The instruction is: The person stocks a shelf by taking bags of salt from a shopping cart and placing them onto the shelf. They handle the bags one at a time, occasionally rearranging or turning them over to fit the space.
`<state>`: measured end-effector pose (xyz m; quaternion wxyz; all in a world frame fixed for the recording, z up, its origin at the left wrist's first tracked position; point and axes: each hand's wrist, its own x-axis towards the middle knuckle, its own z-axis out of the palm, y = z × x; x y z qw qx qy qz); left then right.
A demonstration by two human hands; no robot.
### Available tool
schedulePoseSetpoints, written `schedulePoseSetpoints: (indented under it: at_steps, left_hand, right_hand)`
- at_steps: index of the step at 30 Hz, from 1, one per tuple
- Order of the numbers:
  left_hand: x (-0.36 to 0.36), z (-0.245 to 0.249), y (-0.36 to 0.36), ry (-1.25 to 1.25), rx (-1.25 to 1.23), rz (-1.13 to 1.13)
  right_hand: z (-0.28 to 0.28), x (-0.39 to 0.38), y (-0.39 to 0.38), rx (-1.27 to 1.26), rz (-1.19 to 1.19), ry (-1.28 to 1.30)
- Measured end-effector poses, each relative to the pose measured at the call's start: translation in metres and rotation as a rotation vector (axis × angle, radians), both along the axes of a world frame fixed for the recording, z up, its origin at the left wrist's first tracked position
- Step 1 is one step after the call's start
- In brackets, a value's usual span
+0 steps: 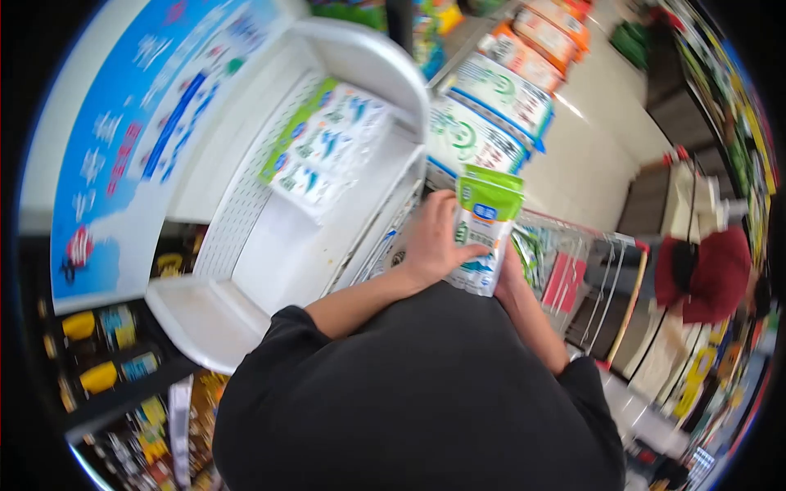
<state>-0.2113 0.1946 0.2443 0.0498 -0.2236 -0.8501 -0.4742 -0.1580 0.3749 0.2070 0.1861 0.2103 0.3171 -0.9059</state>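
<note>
Upright in front of my chest is a green and white pouch (490,214) with a blue label, held between both hands. My left hand (432,241) grips its left side, the thumb lying across the front. Along the right edge sits my right hand (511,266), its fingers mostly hidden behind the pouch. To the left, a white display bin (270,270) holds several similar green and white packs (327,151) lying side by side.
A wire shopping cart (610,278) with packets inside stands at the right. Large white sacks (479,135) and orange sacks (553,37) are stacked ahead. Shelves of bottles (110,352) are at lower left. A person in dark red (716,278) is at the right.
</note>
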Motion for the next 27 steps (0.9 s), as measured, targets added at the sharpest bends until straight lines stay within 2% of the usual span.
schedulePoseSetpoints:
  at_steps: [2, 3, 5, 6, 8, 10, 12, 13, 15, 17, 18, 19, 21, 23, 25, 26, 27]
  left_hand:
    - [0.002, 0.003, -0.009, -0.242, 0.026, -0.001]
    - [0.001, -0.003, -0.011, -0.243, 0.032, 0.052]
    - [-0.002, -0.015, -0.015, -0.564, 0.575, -0.090]
    - [-0.004, -0.016, -0.022, -0.557, 0.582, -0.063]
    - [-0.010, -0.003, -0.035, -0.788, 0.604, -0.204]
    - [-0.015, -0.002, -0.048, -0.790, 0.607, -0.198]
    - [-0.027, -0.026, -0.064, -0.683, 0.884, -0.140]
    - [-0.033, -0.013, -0.081, -0.657, 0.854, 0.030]
    - [-0.050, -0.009, -0.117, -0.536, 1.102, 0.260]
    - [-0.064, 0.004, -0.163, -0.442, 0.980, 0.529]
    - [-0.070, 0.010, -0.180, -0.427, 1.019, 0.676]
    - [-0.080, -0.004, -0.201, -0.349, 1.022, 0.742]
    - [-0.096, -0.031, -0.245, -0.349, 0.939, 0.784]
    - [-0.104, -0.027, -0.264, -0.347, 0.858, 0.828]
    - [-0.108, -0.020, -0.274, -0.463, 0.460, 0.834]
    - [-0.107, -0.009, -0.275, -0.461, 0.465, 0.838]
    - [-0.106, 0.004, -0.273, -0.490, 0.336, 0.832]
  right_hand:
    - [-0.011, 0.001, 0.004, -0.013, 0.029, 0.049]
    - [-0.018, 0.002, 0.006, 0.053, 0.010, 0.075]
    - [-0.008, 0.005, 0.001, 0.190, -0.070, 0.033]
    - [-0.006, 0.007, 0.000, 0.235, -0.090, 0.043]
    - [-0.002, 0.009, -0.004, 0.279, -0.082, 0.050]
    - [-0.002, 0.009, -0.006, 0.321, -0.085, 0.063]
    - [-0.008, 0.006, -0.008, 0.425, -0.194, 0.052]
    - [-0.006, 0.006, -0.007, 0.433, -0.170, 0.036]
    - [-0.015, 0.008, 0.000, 0.432, -0.157, 0.033]
    - [-0.014, 0.012, -0.001, 0.452, -0.171, 0.012]
    - [-0.015, 0.012, -0.001, 0.449, -0.167, 0.018]
    - [-0.019, 0.013, -0.001, 0.458, -0.163, 0.021]
    - [-0.024, 0.014, 0.001, 0.461, -0.130, 0.035]
    - [-0.014, 0.012, -0.006, 0.456, -0.106, 0.035]
    - [-0.009, 0.010, -0.012, 0.452, -0.079, 0.033]
    - [-0.009, 0.009, -0.015, 0.451, -0.064, 0.028]
    - [-0.010, 0.010, -0.016, 0.450, -0.049, 0.022]
